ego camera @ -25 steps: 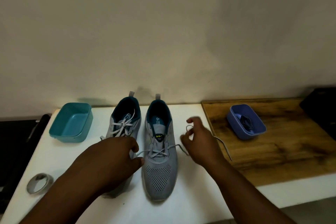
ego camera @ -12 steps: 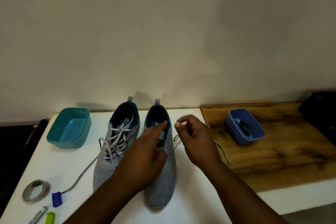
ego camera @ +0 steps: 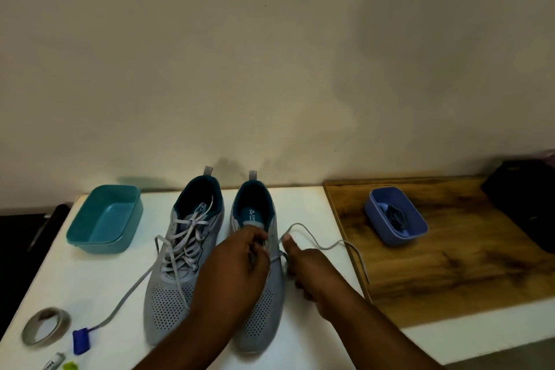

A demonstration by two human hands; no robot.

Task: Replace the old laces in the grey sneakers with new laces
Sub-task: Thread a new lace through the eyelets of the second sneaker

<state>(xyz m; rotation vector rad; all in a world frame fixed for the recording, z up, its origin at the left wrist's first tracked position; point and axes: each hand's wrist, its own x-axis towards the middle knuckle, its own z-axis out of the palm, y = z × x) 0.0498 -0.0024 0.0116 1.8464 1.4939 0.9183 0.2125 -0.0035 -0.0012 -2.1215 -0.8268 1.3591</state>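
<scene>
A white table top (ego camera: 303, 213) fills the lower left and middle of the frame, and a brown wooden board (ego camera: 468, 264) lies at the lower right. Two grey mesh sneakers with teal insides stand side by side in the lower middle. The left sneaker (ego camera: 183, 264) has its pale grey old lace (ego camera: 186, 237) loose and floppy, with one end trailing toward the lower left. The right sneaker (ego camera: 264, 309) is being worked on. The left hand (ego camera: 237, 270) is curled over its eyelets and seems to pinch the lace there. The right hand (ego camera: 309, 264) grips the same soft grey lace (ego camera: 324, 245), which loops off to the right. The lace looks light, bendy and thin, so it is best pinched near an eyelet and pulled gently. The shoe looks light, so it may slide. A blue plastic tub (ego camera: 417, 230) on the board holds dark laces (ego camera: 396, 216), likely the new ones. An empty-looking teal plastic tub (ego camera: 90, 237) sits at the left.
</scene>
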